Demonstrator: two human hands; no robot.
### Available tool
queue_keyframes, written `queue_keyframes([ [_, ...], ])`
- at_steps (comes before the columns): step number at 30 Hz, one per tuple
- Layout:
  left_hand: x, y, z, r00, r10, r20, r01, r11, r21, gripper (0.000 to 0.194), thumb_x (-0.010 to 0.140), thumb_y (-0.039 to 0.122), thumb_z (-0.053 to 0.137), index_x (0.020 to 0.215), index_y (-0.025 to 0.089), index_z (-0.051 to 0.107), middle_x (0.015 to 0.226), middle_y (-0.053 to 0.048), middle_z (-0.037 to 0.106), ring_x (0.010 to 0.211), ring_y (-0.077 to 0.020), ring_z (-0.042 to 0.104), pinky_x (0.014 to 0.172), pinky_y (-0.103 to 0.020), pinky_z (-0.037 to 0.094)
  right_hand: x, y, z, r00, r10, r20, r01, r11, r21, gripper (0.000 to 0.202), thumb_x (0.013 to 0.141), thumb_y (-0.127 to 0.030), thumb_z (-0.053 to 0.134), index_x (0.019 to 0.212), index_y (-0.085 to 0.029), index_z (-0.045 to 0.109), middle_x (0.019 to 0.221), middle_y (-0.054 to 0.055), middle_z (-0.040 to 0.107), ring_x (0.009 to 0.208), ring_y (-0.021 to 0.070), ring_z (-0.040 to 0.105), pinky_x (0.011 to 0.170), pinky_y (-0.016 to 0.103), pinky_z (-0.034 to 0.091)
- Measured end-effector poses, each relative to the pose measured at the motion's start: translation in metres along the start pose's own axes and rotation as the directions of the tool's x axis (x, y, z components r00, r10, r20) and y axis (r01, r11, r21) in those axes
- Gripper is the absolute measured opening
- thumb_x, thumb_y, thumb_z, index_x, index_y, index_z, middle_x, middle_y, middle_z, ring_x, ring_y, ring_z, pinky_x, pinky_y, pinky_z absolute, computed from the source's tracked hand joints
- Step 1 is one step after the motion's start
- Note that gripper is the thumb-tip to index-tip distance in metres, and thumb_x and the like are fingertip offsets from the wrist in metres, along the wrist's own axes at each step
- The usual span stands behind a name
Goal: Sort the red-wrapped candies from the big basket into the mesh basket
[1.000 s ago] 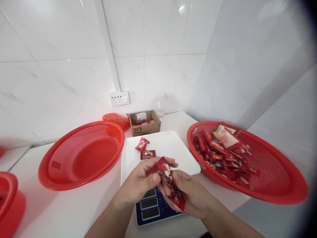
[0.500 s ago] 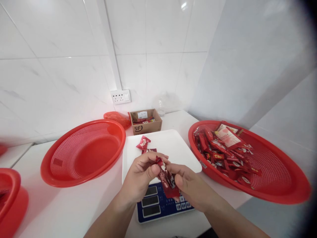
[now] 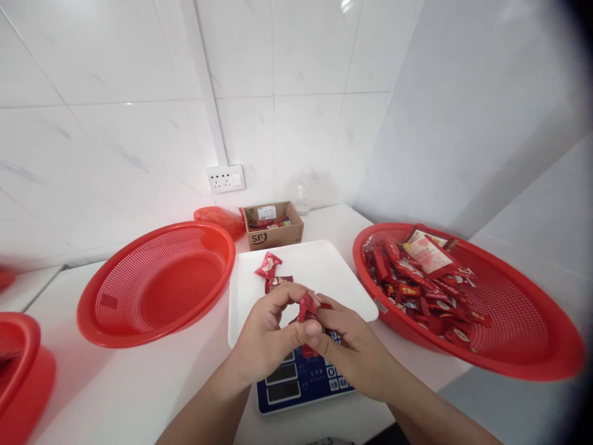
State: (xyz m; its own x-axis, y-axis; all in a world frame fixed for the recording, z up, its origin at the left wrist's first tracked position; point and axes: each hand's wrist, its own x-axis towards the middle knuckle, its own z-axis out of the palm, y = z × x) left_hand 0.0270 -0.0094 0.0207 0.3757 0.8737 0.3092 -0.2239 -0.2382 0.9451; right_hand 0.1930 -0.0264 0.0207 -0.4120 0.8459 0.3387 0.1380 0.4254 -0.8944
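Observation:
Both hands meet in front of me over a digital scale. My left hand and my right hand pinch red-wrapped candy between thumbs and fingers; the fingers cover much of it, so I cannot tell if it is one piece or more. On the white weighing pan lie a pink-red wrapped candy and a darker red packet, just beyond my left fingers. Below the hands, the blue panel with its displays and keys is partly covered.
To the right, a red basket holds a heap of red packets. Another red basket stands left of the scale. Behind it are a small cardboard box and a red plastic bag. Part of a red container shows at left.
My thumbs have come together over the candy, which now sits more upright and is more covered by my fingers. The dark red packet on the pan shows more fully.

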Motion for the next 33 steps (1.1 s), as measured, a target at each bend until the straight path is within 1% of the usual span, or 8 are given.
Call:
queue_keyframes([
  [4, 0.0, 0.003, 0.0, 0.998, 0.013, 0.059, -0.015, 0.999, 0.028, 0.031, 0.081, 0.047, 0.08, 0.097, 0.021, 0.074, 0.101, -0.007, 0.071, 0.1, -0.0238, 0.064, 0.094, -0.036, 0.046, -0.001, 0.003, -0.001, 0.996, -0.07, -0.053, 0.068, 0.997, -0.029, 0.046, 0.098, -0.059, 0.052, 0.074, -0.022, 0.067, 0.083, 0.005, 0.065, 0.083, 0.0205, 0.062, 0.076, 0.032, 0.052],
  [9, -0.001, 0.007, -0.001, 0.991, 0.037, 0.132, -0.049, 0.995, 0.084, 0.025, 0.087, 0.044, 0.075, 0.103, 0.024, 0.077, 0.115, -0.009, 0.07, 0.108, -0.026, 0.064, 0.096, -0.037, 0.047, -0.002, 0.006, -0.001, 0.995, -0.09, -0.038, 0.09, 0.996, -0.001, 0.036, 0.099, -0.053, 0.054, 0.091, -0.024, 0.074, 0.117, 0.01, 0.07, 0.113, 0.0264, 0.065, 0.1, 0.04, 0.051],
  [18, -0.001, 0.002, 0.001, 0.999, -0.003, 0.035, 0.004, 1.0, -0.027, 0.031, 0.086, 0.048, 0.075, 0.1, 0.021, 0.077, 0.104, -0.009, 0.073, 0.096, -0.0242, 0.064, 0.094, -0.038, 0.049, -0.004, 0.007, -0.004, 0.998, -0.041, -0.037, 0.039, 0.998, -0.049, 0.031, 0.096, -0.052, 0.06, 0.103, -0.025, 0.075, 0.117, 0.011, 0.07, 0.116, 0.0272, 0.064, 0.101, 0.041, 0.05],
  [22, -0.001, -0.005, -0.002, 0.998, -0.034, -0.061, 0.027, 0.993, -0.113, 0.041, 0.092, 0.058, 0.063, 0.111, 0.022, 0.07, 0.108, -0.009, 0.071, 0.082, -0.0189, 0.064, 0.078, -0.033, 0.052, -0.006, 0.01, -0.009, 0.998, 0.012, -0.063, -0.018, 0.995, -0.096, 0.037, 0.096, -0.054, 0.057, 0.084, -0.023, 0.075, 0.095, 0.008, 0.07, 0.091, 0.0229, 0.068, 0.083, 0.035, 0.055],
  [25, 0.0, -0.005, -0.004, 0.993, -0.066, -0.103, 0.051, 0.989, -0.138, 0.042, 0.093, 0.058, 0.062, 0.115, 0.022, 0.066, 0.098, -0.006, 0.069, 0.078, -0.0172, 0.063, 0.072, -0.03, 0.051, -0.007, 0.013, -0.012, 0.978, 0.049, -0.202, -0.07, 0.992, -0.102, 0.036, 0.096, -0.053, 0.058, 0.081, -0.023, 0.072, 0.084, 0.005, 0.063, 0.074, 0.0186, 0.062, 0.069, 0.031, 0.054],
  [28, 0.0, -0.003, 0.0, 0.991, -0.103, -0.083, 0.094, 0.99, -0.103, 0.037, 0.087, 0.043, 0.075, 0.116, 0.022, 0.066, 0.089, -0.002, 0.066, 0.075, -0.0154, 0.061, 0.071, -0.029, 0.049, -0.009, 0.015, -0.013, 0.952, 0.079, -0.295, -0.094, 0.995, -0.037, 0.04, 0.085, -0.059, 0.069, 0.103, -0.024, 0.073, 0.102, 0.007, 0.06, 0.079, 0.0193, 0.063, 0.069, 0.032, 0.057],
  [31, -0.002, -0.002, 0.005, 0.984, -0.159, -0.082, 0.158, 0.987, -0.022, 0.044, 0.079, 0.016, 0.078, 0.118, 0.024, 0.06, 0.091, 0.0, 0.069, 0.085, -0.017, 0.064, 0.082, -0.032, 0.048, -0.008, 0.013, -0.013, 0.966, 0.12, -0.23, -0.121, 0.993, 0.012, 0.062, 0.074, -0.063, 0.079, 0.123, -0.026, 0.069, 0.12, 0.01, 0.054, 0.09, 0.0224, 0.065, 0.075, 0.035, 0.059],
  [33, -0.003, -0.004, 0.008, 0.977, -0.2, -0.07, 0.202, 0.979, 0.019, 0.05, 0.076, 0.007, 0.072, 0.119, 0.026, 0.055, 0.091, 0.001, 0.07, 0.086, -0.0175, 0.065, 0.083, -0.033, 0.047, -0.008, 0.012, -0.012, 0.969, 0.144, -0.2, -0.149, 0.989, -0.014, 0.063, 0.072, -0.059, 0.081, 0.126, -0.027, 0.069, 0.124, 0.01, 0.052, 0.093, 0.0229, 0.064, 0.079, 0.037, 0.059],
])
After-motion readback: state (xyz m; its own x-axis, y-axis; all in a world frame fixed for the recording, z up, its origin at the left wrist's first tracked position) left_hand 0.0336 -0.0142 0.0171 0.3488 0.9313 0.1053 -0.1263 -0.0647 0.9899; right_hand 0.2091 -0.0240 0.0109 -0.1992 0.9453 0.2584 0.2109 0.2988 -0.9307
